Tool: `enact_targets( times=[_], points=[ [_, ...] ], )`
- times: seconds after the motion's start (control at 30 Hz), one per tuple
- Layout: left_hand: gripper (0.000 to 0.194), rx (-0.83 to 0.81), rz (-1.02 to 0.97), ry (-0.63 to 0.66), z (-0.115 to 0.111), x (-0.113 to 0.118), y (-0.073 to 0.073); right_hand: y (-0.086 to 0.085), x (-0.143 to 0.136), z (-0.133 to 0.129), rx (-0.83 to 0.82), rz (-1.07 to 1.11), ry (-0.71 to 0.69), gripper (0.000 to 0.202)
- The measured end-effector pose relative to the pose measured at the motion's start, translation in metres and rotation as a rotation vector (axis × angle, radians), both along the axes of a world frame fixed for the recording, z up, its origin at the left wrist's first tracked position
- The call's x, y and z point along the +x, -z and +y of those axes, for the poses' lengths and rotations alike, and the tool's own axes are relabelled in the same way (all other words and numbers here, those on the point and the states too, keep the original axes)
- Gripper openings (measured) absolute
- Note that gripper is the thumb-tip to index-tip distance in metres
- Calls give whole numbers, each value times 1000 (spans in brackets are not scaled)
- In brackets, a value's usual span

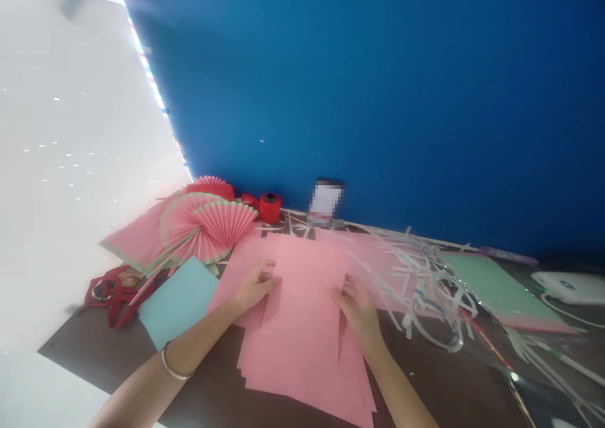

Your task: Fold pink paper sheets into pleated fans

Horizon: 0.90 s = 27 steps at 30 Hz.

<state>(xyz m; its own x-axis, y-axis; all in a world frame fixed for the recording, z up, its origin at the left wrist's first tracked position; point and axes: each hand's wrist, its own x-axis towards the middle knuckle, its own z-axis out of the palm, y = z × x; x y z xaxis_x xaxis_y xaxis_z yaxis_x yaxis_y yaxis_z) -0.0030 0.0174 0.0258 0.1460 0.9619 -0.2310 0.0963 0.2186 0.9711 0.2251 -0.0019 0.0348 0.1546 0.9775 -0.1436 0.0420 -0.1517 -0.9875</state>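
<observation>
A pink paper sheet [306, 283] is held by its two long sides over a loose stack of pink sheets [302, 374] on the dark table. The left edge is pinched by my left hand [256, 284], which wears a bangle at the wrist. On the opposite edge, my right hand [359, 311] grips the sheet with bent fingers, some of them hidden behind it. More pink paper [236, 295] lies under and to the left of the stack. Beside my left forearm is a light blue sheet [179, 299].
Pleated pink paper fans [212, 223] and a red tape roll [270, 208] sit at the back left, above a red ribbon bundle [118, 292]. Tangled white paper strips [435, 289] and green paper [496, 283] lie right. A blue wall [359, 87] rises behind.
</observation>
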Motion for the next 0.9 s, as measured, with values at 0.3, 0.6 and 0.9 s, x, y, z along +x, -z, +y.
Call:
enact_targets(
  times=[0.3,0.6,0.9],
  points=[
    [29,159,156,74,-2,-3,3,17,12,7,161,-45,118,36],
    [26,181,150,156,-4,-4,3,20,16,9,219,-152,199,29],
    [25,253,76,28,0,-4,1,23,9,8,216,-180,-14,31]
  ],
)
